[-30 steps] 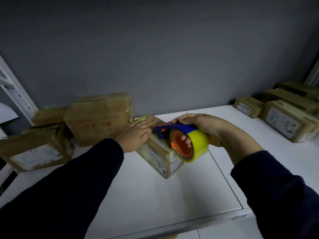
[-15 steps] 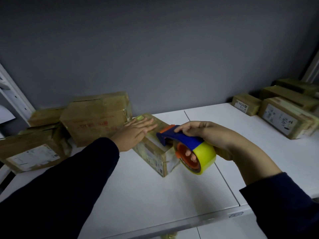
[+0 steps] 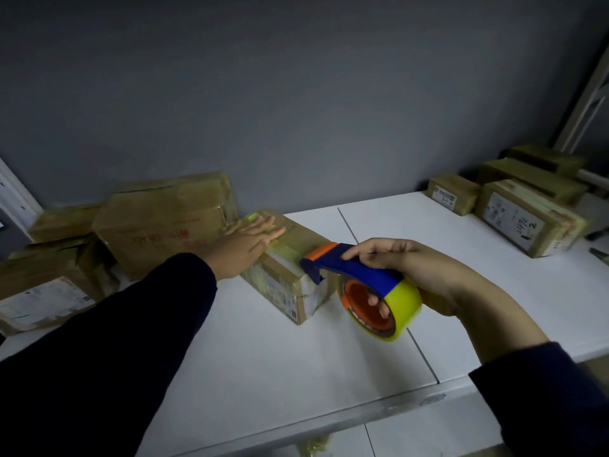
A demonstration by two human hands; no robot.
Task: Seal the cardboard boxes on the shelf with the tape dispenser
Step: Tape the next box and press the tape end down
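Observation:
A small cardboard box (image 3: 286, 285) sits on the white shelf (image 3: 263, 357), near its middle. My left hand (image 3: 245, 244) lies flat on the box's top, fingers straight, pressing it down. My right hand (image 3: 412, 272) grips a tape dispenser (image 3: 365, 288) with a blue handle, orange core and a yellow tape roll. The dispenser's blue and orange nose touches the box's near right top edge, and the roll hangs just off the box's right side. Tape lies along the box's top.
Larger cardboard boxes (image 3: 164, 222) stand stacked at the back left against the grey wall. More labelled boxes (image 3: 524, 216) sit at the far right. A seam (image 3: 389, 291) divides the shelf panels. The shelf's front edge (image 3: 329, 420) runs close below my arms.
My right hand has drawn the tape dispenser toward me and to the right, from over the box's top to its near right edge. My left hand stays flat on the box.

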